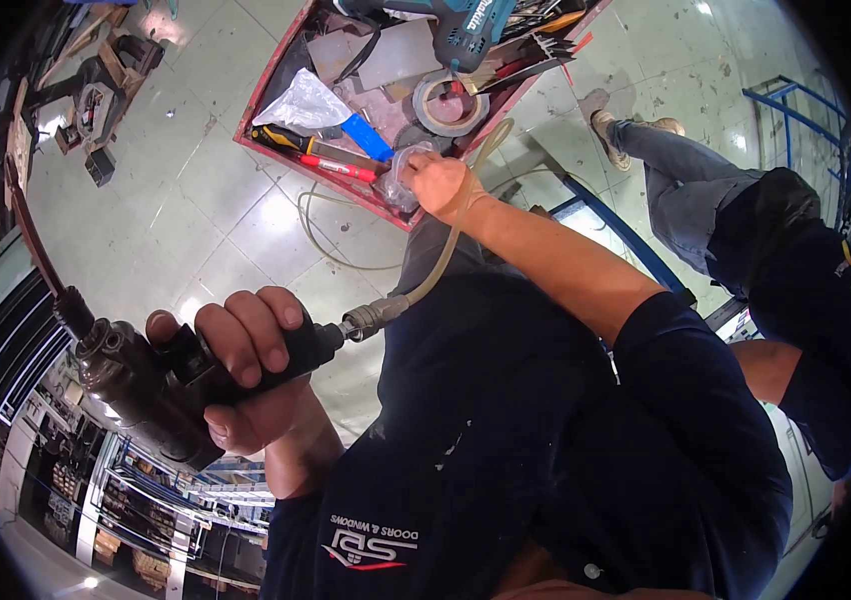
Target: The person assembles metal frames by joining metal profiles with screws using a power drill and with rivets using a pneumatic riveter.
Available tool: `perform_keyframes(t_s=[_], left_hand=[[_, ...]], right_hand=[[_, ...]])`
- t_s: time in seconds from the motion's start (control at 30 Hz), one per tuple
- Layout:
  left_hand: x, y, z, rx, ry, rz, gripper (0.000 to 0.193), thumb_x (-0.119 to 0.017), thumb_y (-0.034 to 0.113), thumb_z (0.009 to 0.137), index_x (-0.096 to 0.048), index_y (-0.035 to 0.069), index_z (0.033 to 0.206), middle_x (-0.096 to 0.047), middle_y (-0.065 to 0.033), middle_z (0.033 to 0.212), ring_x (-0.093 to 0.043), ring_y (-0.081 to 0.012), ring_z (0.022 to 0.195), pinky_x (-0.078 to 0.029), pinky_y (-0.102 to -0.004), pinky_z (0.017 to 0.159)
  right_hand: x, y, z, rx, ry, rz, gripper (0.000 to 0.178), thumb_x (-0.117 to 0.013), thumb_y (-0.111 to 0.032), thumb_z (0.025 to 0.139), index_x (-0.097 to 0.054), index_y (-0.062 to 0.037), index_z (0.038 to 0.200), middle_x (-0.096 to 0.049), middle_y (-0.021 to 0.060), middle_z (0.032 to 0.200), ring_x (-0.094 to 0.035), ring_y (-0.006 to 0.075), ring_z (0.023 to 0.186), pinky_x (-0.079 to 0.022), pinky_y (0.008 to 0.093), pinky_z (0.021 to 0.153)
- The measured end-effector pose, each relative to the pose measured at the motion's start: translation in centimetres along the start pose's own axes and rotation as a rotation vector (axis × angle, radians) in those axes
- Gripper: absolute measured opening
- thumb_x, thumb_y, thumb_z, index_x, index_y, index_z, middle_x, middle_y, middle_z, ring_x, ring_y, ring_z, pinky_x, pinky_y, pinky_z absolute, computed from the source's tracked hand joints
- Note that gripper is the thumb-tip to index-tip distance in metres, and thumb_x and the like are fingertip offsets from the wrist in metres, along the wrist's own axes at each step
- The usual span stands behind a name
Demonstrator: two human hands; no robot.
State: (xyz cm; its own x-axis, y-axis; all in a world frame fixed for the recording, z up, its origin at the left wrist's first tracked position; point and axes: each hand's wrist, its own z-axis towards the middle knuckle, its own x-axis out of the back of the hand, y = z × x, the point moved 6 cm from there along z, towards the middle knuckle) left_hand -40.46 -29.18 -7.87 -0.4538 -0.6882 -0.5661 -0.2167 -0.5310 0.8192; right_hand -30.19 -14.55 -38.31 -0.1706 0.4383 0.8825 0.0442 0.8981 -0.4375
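A red tray [264,88] of tools spreads across the top centre of the frame, its upper end cut off by the edge, while a co-worker [796,240] in dark top and grey trousers stands at right, face out of sight. At left of centre, a dark, grimy air tool [146,390] lies tilted, its long reddish-brown rod rising toward the upper left, where the tip is hard to make out against the shelving. The left hand [244,358] is clenched on the tool's black grip, fingers curled over the top and thumb at the lower side; whether a trigger is pressed cannot be told. A translucent yellowish hose [441,275] runs from the tool's metal coupling up across the right wrist. The right hand [441,185], top centre, is over the tray's near corner, its fingers bent nearly closed on a crumpled clear plastic bag [401,185]; the fingertips are partly hidden in the film, and the contents cannot be made out. Just beyond, a teal-and-black cordless drill [466,35] is cropped by the top edge, with a roll of tape [420,105] below it, and, beside the bag, a red marker [344,168] and a small blue strip [366,137].
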Motion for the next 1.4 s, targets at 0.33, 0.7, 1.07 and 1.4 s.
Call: perform_keyframes(t_s=[0.33, 0.7, 1.07, 1.4], left_hand=[[-2.1, -0.6, 0.0, 0.042, -0.058, 0.011, 0.078, -0.081, 0.04, 0.091, -0.043, 0.011, 0.153, -0.049, 0.0025, 0.086, -0.049, -0.0134, 0.079, -0.04, -0.0393, 0.083], [-13.4, 0.7, 3.1, -0.084, -0.34, -0.031, 0.095, -0.087, 0.059, 0.079, -0.042, 0.015, 0.15, -0.049, -0.0068, 0.115, -0.06, -0.02, 0.077, -0.05, -0.0466, 0.078], [-32.0, -9.9, 0.9, 0.874, -1.119, 0.428, 0.049, -0.055, 0.034, 0.106, -0.052, -0.01, 0.127, -0.07, -0.0245, 0.101, -0.07, -0.0308, 0.085, -0.061, -0.0428, 0.079], [-48.0, -15.5, -24.1, 0.205, -2.06, 0.373, 0.084, -0.082, 0.008, 0.08, -0.043, 0.0, 0.154, -0.068, -0.0136, 0.123, -0.067, -0.0232, 0.107, -0.051, -0.0359, 0.099]], right_hand=[[2.2, 1.1, -0.4, 0.053, 0.124, 0.164, 0.018, -0.068, -0.024, 0.09, -0.072, -0.0137, 0.104, -0.073, 0.0052, 0.103, -0.072, 0.0248, 0.101, -0.06, 0.0375, 0.083], [10.1, -0.9, -16.7, -0.497, -0.34, 1.627, 0.021, -0.058, -0.021, 0.104, -0.065, -0.0054, 0.117, -0.067, 0.0064, 0.096, -0.07, 0.0184, 0.086, -0.06, 0.0356, 0.068], [26.8, -2.6, -42.7, -0.445, 0.851, 1.984, 0.016, -0.049, -0.014, 0.105, -0.062, -0.0087, 0.112, -0.049, -0.0027, 0.084, -0.04, 0.005, 0.064, -0.029, 0.021, 0.051], [20.2, -11.0, -63.0, -0.38, 1.878, 1.785, 0.024, -0.062, -0.014, 0.107, -0.06, -0.0054, 0.129, -0.06, 0.0015, 0.106, -0.04, 0.0016, 0.063, -0.034, 0.0177, 0.053]])
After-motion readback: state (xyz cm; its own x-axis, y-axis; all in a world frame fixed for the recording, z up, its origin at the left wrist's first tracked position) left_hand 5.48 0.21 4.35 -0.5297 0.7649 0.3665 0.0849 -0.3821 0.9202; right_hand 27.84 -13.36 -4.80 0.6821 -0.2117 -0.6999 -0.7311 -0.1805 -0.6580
